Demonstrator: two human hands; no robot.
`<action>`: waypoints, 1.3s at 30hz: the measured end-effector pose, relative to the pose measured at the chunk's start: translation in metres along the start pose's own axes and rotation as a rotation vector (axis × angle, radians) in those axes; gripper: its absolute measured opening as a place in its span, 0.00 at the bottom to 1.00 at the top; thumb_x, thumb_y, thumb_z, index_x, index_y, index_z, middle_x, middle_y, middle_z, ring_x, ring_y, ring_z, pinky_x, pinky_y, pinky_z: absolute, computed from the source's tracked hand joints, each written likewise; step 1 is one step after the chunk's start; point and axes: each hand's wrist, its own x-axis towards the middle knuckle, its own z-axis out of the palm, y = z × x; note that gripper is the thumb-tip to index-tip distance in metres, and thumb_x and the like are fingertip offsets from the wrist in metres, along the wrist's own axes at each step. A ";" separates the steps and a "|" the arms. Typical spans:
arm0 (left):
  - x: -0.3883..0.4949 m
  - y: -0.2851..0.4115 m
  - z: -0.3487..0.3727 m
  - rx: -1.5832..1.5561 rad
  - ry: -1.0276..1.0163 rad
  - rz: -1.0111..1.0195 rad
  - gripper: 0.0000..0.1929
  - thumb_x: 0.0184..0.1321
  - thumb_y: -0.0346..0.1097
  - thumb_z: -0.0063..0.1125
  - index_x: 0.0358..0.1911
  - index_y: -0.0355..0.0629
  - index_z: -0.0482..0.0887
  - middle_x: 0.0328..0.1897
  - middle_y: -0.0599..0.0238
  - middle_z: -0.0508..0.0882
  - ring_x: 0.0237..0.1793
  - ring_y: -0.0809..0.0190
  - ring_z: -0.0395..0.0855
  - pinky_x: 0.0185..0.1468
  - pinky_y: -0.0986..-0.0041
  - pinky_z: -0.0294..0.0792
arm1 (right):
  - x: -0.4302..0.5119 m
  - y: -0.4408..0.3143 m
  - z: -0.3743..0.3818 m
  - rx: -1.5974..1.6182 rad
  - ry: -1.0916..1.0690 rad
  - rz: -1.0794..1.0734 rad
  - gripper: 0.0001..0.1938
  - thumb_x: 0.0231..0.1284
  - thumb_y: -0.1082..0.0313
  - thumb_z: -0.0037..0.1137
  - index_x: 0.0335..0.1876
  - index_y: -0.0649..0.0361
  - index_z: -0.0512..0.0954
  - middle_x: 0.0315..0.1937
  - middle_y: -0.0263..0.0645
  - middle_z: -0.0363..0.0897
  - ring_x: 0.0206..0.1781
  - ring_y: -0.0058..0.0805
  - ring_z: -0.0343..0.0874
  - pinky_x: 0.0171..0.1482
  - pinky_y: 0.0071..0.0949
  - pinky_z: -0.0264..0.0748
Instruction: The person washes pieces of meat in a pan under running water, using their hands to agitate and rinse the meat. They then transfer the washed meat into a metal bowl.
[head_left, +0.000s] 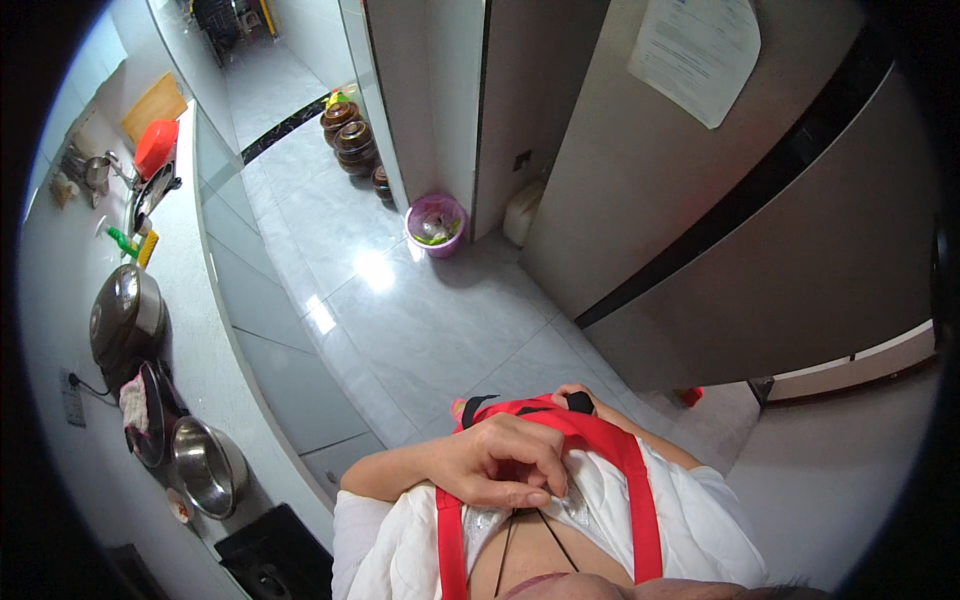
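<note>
My left hand (506, 461) is at the neckline of a white quilted top (697, 517), fingers curled and thumb near the collar edge. Whether it pinches the fabric, I cannot tell. Two thin black cords hang around my neck below it. A red apron (645, 510) with shoulder straps lies over the top. Farther down, at the apron's front, is my right hand (581, 396), beside a black band (580, 403) and partly hidden by it; its grip cannot be made out.
On the left a white counter (217, 337) holds a lidded pot (127, 311), a steel bowl (208, 469), a frying pan (157, 412) and a red basin (156, 148). A purple waste bin (436, 225) and brown lidded jars (355, 148) stand on the tiled floor. Grey panels rise at right.
</note>
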 end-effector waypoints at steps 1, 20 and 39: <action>0.003 -0.003 0.007 0.010 0.006 0.000 0.07 0.59 0.30 0.62 0.35 0.32 0.86 0.29 0.58 0.81 0.29 0.62 0.78 0.32 0.73 0.65 | -0.001 0.007 -0.003 -0.009 -0.005 -0.018 0.06 0.56 0.65 0.56 0.31 0.59 0.80 0.29 0.26 0.78 0.34 0.16 0.73 0.39 0.22 0.72; 0.114 -0.107 0.132 0.030 0.067 -0.175 0.06 0.59 0.29 0.63 0.35 0.32 0.86 0.32 0.57 0.83 0.30 0.61 0.78 0.32 0.72 0.66 | -0.119 0.115 -0.087 0.086 -0.125 -0.166 0.11 0.56 0.61 0.59 0.34 0.62 0.81 0.28 0.35 0.82 0.33 0.21 0.77 0.38 0.26 0.74; 0.085 -0.083 0.167 0.112 0.102 -0.147 0.07 0.59 0.31 0.63 0.35 0.33 0.87 0.32 0.57 0.84 0.31 0.61 0.79 0.34 0.72 0.67 | -0.104 0.093 -0.056 0.131 -0.146 -0.205 0.12 0.54 0.61 0.59 0.33 0.64 0.80 0.25 0.37 0.81 0.30 0.24 0.76 0.36 0.28 0.73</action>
